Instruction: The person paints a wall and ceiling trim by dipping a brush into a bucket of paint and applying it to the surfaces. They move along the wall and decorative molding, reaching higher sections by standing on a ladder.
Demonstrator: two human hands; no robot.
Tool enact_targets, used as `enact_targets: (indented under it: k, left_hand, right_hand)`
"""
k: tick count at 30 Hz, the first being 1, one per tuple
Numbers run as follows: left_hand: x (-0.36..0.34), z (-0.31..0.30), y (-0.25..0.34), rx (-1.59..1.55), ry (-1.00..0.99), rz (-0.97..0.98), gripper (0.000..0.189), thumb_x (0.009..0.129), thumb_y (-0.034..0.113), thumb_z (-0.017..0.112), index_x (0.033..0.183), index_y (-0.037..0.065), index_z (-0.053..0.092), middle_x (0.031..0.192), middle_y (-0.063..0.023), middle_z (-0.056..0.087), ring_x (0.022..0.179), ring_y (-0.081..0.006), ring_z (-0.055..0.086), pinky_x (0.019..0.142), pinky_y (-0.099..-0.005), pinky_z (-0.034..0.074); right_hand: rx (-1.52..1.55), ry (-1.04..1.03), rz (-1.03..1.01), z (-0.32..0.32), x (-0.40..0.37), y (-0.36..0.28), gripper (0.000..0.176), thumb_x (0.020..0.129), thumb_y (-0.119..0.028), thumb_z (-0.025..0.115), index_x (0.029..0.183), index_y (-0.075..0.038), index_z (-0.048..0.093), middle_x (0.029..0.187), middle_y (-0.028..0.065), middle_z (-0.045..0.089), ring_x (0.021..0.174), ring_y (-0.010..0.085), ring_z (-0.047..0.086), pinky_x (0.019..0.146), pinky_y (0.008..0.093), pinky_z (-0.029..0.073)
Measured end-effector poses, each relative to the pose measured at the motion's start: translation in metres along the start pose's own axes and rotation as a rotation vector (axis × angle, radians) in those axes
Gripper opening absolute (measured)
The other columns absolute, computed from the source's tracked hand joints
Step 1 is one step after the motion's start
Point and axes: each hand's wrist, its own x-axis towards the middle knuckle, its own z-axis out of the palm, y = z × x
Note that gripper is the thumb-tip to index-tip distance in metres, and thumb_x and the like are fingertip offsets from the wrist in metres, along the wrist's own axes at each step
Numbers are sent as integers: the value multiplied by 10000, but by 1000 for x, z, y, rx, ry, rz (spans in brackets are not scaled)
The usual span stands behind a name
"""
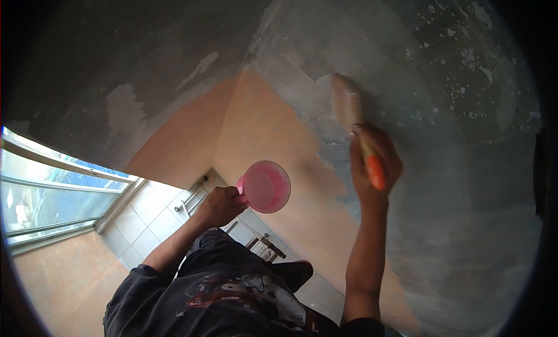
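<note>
1. A window (52, 192) fills the far left edge, with pale floor tiles (145, 215) beside it.
2. The left hand (221, 206) is closed around the handle of a pink cup (266, 186), held low at the centre with its open mouth facing the camera.
3. The right hand (372, 162) is raised, fingers wrapped round the orange handle of a brush (347, 104).
4. The brush's bristles press against the grey wall (465, 192), just beside its peach-coloured area (261, 122).
</note>
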Motion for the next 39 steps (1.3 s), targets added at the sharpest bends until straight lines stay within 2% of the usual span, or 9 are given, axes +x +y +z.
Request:
enact_targets:
  k: [5,8,14,18,23,28,31,34,39]
  left_hand:
    - [-3,-2,3,-44,-4,-7,330,814,311,721,864,-9,660,807,-208,667,796,-365,665,719,-422,508]
    - [1,6,-5,-44,2,-1,318,817,302,715,881,-7,671,822,-209,671,807,-367,666,724,-424,508]
    - [3,10,-10,6,10,38,301,826,292,701,890,-1,676,831,-210,674,817,-361,669,732,-425,510]
    - [6,6,-4,-21,-41,21,385,844,359,654,887,-23,670,890,-241,667,889,-389,655,791,-436,519]
    - [4,-2,5,-51,-89,18,400,853,368,634,901,-27,676,915,-242,668,919,-380,656,813,-441,519]
    - [9,4,6,-21,-40,54,351,834,338,687,917,-3,672,855,-226,673,857,-372,666,766,-429,517]
    - [7,2,10,-29,-51,60,361,836,346,682,914,-7,669,862,-231,672,872,-380,662,782,-429,520]
    - [9,6,7,-22,-62,70,374,844,359,667,915,-8,667,869,-232,671,877,-390,656,792,-434,520]
    - [12,14,0,10,-88,116,380,855,377,641,938,8,668,878,-231,669,877,-400,649,797,-444,519]
  right_hand:
    - [-515,219,-233,-99,51,-38,102,873,38,641,974,51,648,908,156,673,826,254,679,738,338,561]
    - [-458,211,-242,-95,50,-50,93,880,30,637,968,60,642,910,159,674,820,261,680,732,340,562]
    - [114,-20,10,25,11,-24,223,775,19,713,972,-79,672,929,135,680,797,268,691,668,324,545]
    - [12,-188,20,47,31,-4,199,784,-8,703,956,-98,658,900,104,677,775,291,678,657,342,536]
    - [-438,-13,-435,-81,147,-36,167,859,-9,674,1026,-3,670,996,79,703,882,185,681,769,303,543]
    - [-524,-60,-482,-136,209,-80,205,869,-4,656,1074,-18,664,986,62,700,911,161,672,794,287,534]
    - [-446,-131,-467,-80,174,-93,204,849,3,662,1051,-24,659,954,76,698,874,178,680,768,304,540]
    - [-175,-272,-270,0,132,-61,184,786,-46,635,956,-114,654,760,123,613,628,333,611,564,406,507]
    - [-125,-414,-208,68,112,-13,195,747,-82,658,940,-104,662,749,150,647,686,353,637,627,448,524]
